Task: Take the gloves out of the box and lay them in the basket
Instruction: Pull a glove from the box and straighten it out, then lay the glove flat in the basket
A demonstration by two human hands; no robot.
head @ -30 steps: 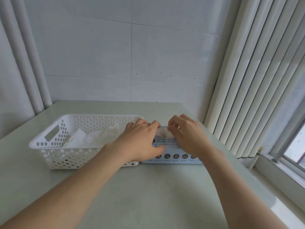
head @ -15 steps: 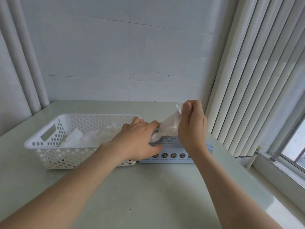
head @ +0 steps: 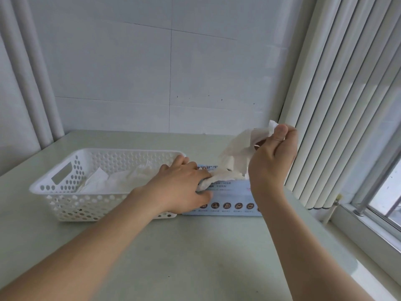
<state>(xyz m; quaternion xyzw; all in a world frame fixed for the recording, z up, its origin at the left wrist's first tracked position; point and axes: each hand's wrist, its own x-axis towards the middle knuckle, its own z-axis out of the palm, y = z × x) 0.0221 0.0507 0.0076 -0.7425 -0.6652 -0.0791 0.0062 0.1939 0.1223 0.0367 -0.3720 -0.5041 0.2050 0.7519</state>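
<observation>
1. Progress: partly complete. Several white gloves (head: pixel 121 181) already lying crumpled in basket (head: pixel 71 205), at 10 o'clock on surface (head: pixel 195 257).
2. Box (head: pixel 230 198): flat on surface at 12 o'clock, just beside basket and at 3 o'clock of it, opening uppermost.
3. Right hand (head: pixel 271 161): raised above 3 o'clock end of box, thumb and curled fingers pinching top edge of one glove (head: pixel 238 153). Glove drawn up and stretched, lower end not yet free of opening.
4. Left hand (head: pixel 180 187): resting on 9 o'clock end of box, fingers curled. Bunched lower end of glove visible between forefinger and thumb; pinched or merely pressed down, cannot tell.
5. Step in hand, by judgement: extraction of current glove, with box steadied against the pull.
6. Remaining: free glove fully, carry toward 9 o'clock, lay in basket on top of gloves. Repeat for rest of contents; quantity left in box not visible.
7. Caution: thin material, likely to drag a second glove out. Separate before laying down.
</observation>
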